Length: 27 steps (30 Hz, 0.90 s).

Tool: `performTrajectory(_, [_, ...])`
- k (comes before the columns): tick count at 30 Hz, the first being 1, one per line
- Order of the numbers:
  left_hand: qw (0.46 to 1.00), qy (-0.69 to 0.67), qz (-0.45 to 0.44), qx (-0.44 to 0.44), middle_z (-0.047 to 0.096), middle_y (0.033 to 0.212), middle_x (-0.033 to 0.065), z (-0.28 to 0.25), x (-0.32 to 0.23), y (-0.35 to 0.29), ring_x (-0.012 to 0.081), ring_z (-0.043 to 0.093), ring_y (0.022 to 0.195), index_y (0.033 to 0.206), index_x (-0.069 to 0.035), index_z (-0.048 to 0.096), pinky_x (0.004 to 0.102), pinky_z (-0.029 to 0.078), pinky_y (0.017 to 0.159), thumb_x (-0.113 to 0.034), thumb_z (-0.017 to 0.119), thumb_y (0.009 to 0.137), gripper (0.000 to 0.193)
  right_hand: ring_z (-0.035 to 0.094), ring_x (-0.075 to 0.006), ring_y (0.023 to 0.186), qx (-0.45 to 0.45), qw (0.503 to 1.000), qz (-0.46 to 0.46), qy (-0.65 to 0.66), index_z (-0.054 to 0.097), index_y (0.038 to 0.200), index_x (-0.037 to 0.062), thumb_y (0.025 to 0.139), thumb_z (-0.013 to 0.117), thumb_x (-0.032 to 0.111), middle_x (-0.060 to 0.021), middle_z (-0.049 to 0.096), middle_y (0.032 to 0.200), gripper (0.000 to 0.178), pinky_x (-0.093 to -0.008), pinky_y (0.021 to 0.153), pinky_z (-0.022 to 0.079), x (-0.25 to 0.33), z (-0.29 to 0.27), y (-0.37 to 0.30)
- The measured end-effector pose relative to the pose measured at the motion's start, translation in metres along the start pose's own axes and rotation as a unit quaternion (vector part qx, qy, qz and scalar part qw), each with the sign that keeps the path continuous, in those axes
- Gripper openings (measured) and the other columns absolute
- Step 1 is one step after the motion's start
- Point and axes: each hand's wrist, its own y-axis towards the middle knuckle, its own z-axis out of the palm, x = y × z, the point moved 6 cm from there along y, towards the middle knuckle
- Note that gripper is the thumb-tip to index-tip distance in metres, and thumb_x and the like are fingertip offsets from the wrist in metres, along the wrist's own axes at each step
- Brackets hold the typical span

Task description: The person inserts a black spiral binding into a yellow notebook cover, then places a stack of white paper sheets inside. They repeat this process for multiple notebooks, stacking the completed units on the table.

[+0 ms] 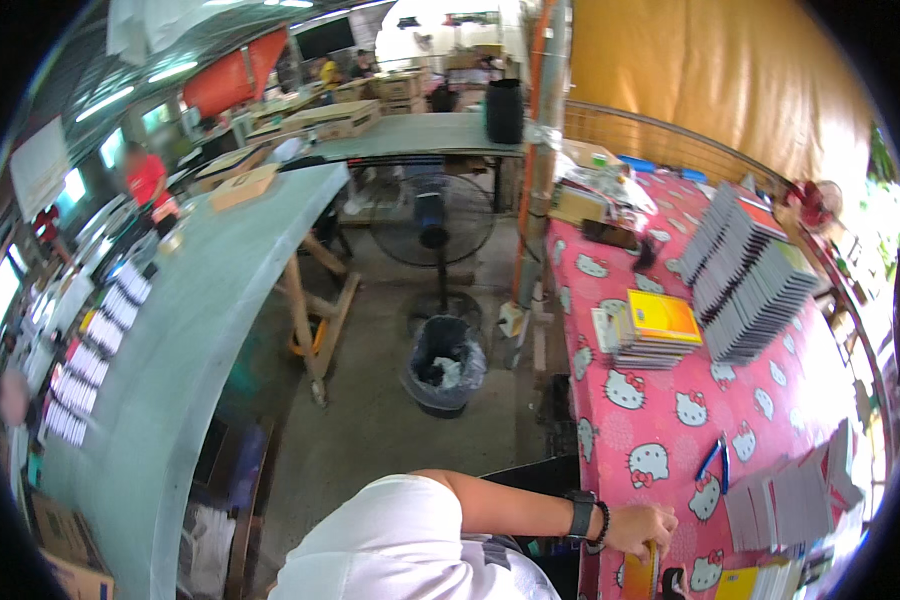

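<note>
My left arm, in a white sleeve with a dark watch and a beaded bracelet, reaches right over a pink cat-print tablecloth point(610, 440). My left hand point(642, 528) is closed on the upper edge of an orange-yellow notebook point(640, 575) at the bottom of the view. Beside that notebook is a small black object point(674, 583), cut off by the frame and too partial to name. Blue-handled pliers point(714, 463) lie on the cloth farther off. To the right fan out several notebooks point(785, 500), pages showing. My right hand is out of view.
A yellow-covered notebook stack point(660, 320) and tall notebook stacks point(750, 285) stand farther along the pink table. Left of it are a lined bin point(444, 375), a standing fan point(432, 225) and a post point(538, 180). A long grey-green table point(200, 290) runs left; people work beyond.
</note>
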Motion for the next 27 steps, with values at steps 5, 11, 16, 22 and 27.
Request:
performTrajectory(5, [0.973, -0.164, -0.134, -0.089, 0.053, 0.097, 0.0053, -0.002, 0.012, -0.009, 0.0240, 0.053, 0.102, 0.129, -0.012, 0.040, 0.0394, 0.043, 0.087, -0.003, 0.075, 0.068, 0.071, 0.057, -0.0284, 0.111, 0.027, 1.000, 0.008, -0.004, 0.063, 0.109, -0.0033, 0.080, 0.065, 0.034, -0.0206, 0.059, 0.121, 0.047, -0.0403, 0.095, 0.042, 0.002, 0.002, 0.010])
performTrajectory(11, [0.965, -0.218, -0.137, -0.043, 0.054, 0.093, 0.0066, 0.024, 0.038, -0.027, 0.0196, 0.054, 0.089, 0.113, -0.009, 0.041, 0.0368, 0.043, 0.079, -0.015, 0.075, 0.077, 0.049, 0.057, -0.0280, 0.109, 0.038, 0.999, 0.018, -0.011, 0.062, 0.112, -0.0031, 0.083, 0.064, 0.031, -0.0197, 0.059, 0.120, 0.045, -0.0406, 0.093, 0.044, 0.005, -0.001, 0.014])
performTrajectory(16, [0.959, -0.250, -0.128, -0.032, 0.052, 0.090, 0.0056, 0.032, 0.042, -0.029, 0.0165, 0.051, 0.086, 0.106, -0.008, 0.040, 0.0351, 0.042, 0.075, -0.022, 0.071, 0.081, 0.042, 0.058, -0.0276, 0.108, 0.035, 0.999, 0.032, -0.007, 0.061, 0.116, -0.0029, 0.085, 0.064, 0.028, -0.0190, 0.059, 0.120, 0.044, -0.0409, 0.091, 0.045, 0.004, -0.009, 0.007])
performTrajectory(22, [0.963, -0.237, -0.126, 0.018, 0.047, 0.092, 0.0043, 0.041, 0.047, -0.027, 0.0145, 0.046, 0.089, 0.108, -0.008, 0.039, 0.0330, 0.040, 0.079, -0.025, 0.071, 0.082, 0.044, 0.059, -0.0272, 0.106, 0.017, 0.998, 0.060, -0.002, 0.059, 0.119, -0.0028, 0.087, 0.063, 0.024, -0.0181, 0.060, 0.119, 0.042, -0.0412, 0.090, 0.047, 0.000, -0.030, -0.012])
performTrajectory(27, [0.962, -0.248, -0.110, 0.021, 0.044, 0.094, 0.0039, 0.044, 0.041, -0.024, 0.0141, 0.045, 0.091, 0.109, -0.008, 0.039, 0.0327, 0.039, 0.080, -0.023, 0.069, 0.084, 0.041, 0.059, -0.0258, 0.104, 0.087, 0.990, -0.022, 0.113, 0.057, 0.117, -0.0092, 0.090, 0.057, 0.017, -0.0178, 0.063, 0.110, 0.038, -0.0369, 0.089, 0.047, 0.046, -0.021, -0.022])
